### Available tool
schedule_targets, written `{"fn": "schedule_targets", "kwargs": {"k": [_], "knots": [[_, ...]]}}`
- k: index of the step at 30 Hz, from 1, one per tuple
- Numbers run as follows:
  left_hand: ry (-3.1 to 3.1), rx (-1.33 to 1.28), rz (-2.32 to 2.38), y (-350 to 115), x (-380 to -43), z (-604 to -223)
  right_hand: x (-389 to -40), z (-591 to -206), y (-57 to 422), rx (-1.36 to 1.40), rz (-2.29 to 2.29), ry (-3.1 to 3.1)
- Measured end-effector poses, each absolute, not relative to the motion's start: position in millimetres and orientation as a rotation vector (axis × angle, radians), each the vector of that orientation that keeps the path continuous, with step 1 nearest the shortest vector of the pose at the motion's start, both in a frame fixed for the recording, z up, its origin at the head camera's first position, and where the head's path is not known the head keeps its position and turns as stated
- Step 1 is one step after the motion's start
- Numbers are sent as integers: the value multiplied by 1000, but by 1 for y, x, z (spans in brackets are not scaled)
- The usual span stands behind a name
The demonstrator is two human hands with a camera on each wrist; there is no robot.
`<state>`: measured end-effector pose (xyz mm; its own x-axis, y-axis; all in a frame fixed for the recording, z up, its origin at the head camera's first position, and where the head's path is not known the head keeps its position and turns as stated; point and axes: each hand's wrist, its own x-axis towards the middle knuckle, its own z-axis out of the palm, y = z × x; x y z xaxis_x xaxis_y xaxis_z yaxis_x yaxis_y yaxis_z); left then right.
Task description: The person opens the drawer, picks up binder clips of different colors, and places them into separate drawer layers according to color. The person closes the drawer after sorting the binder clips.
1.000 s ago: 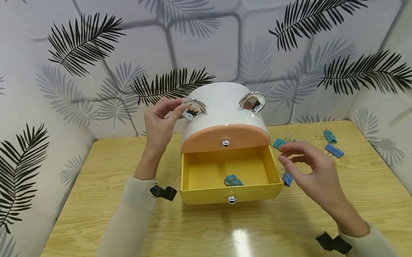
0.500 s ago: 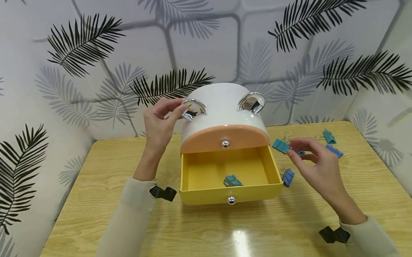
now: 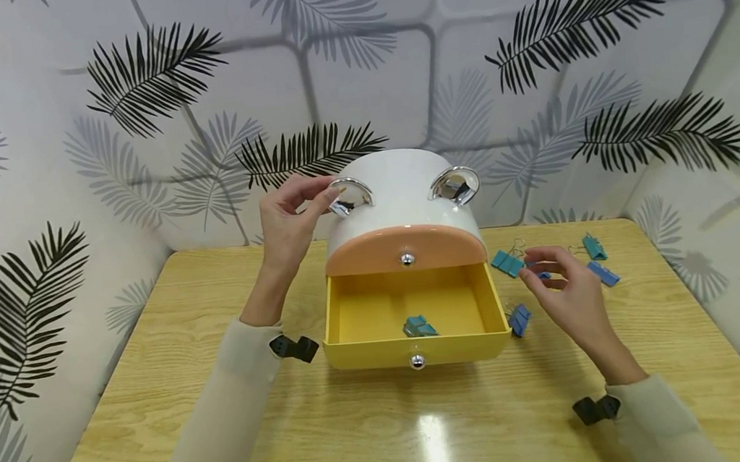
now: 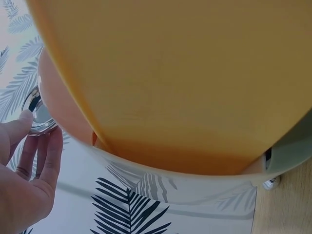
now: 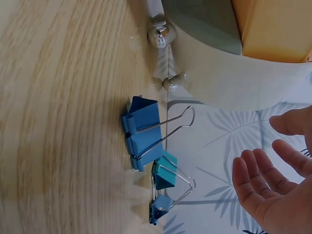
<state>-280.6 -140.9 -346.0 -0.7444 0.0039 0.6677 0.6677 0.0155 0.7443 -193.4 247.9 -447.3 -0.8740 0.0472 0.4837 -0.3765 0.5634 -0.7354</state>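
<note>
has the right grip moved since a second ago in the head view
Yes. The right grip has shifted slightly to the person's right, away from the yellow drawer.

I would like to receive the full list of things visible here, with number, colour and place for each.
Cabinet: one, white, standing on the table
Upper drawer: one, orange, closed
Lower drawer: one, yellow, pulled open
Knobs: two, silver, one per drawer
Ears: two, silver, on the cabinet
Clips in the drawer: at least one, teal
Teal clips: two, table, right of cabinet
Blue clips: three, same area, one partly hidden
Table: one, light wood
Wall covering: pale, black and grey leaves, behind
Wrist devices: two, black
Sleeves: two, beige
Left hand: one, pinching the left ear
Right hand: one, empty, near the clips
</note>
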Motion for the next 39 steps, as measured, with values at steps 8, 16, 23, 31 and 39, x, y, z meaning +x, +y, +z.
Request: {"fn": "schedule_targets", "kwargs": {"k": [8, 16, 23, 31, 39], "knots": [[-1840, -688, -1804, -143, -280, -342, -205, -457, 255, 218, 1199, -2416], [-1872, -705, -1803, -144, -280, -339, -220, -469, 262, 204, 1173, -2459], [-1891, -709, -1787, -144, -281, -337, -231, -476, 265, 209, 1177, -2537], [-1894, -725, -1789, -146, -282, -338, -240, -478, 266, 161, 1140, -2638], [-1885, -712, -1802, -145, -281, -337, -248, -484, 267, 124, 1150, -2714]]}}
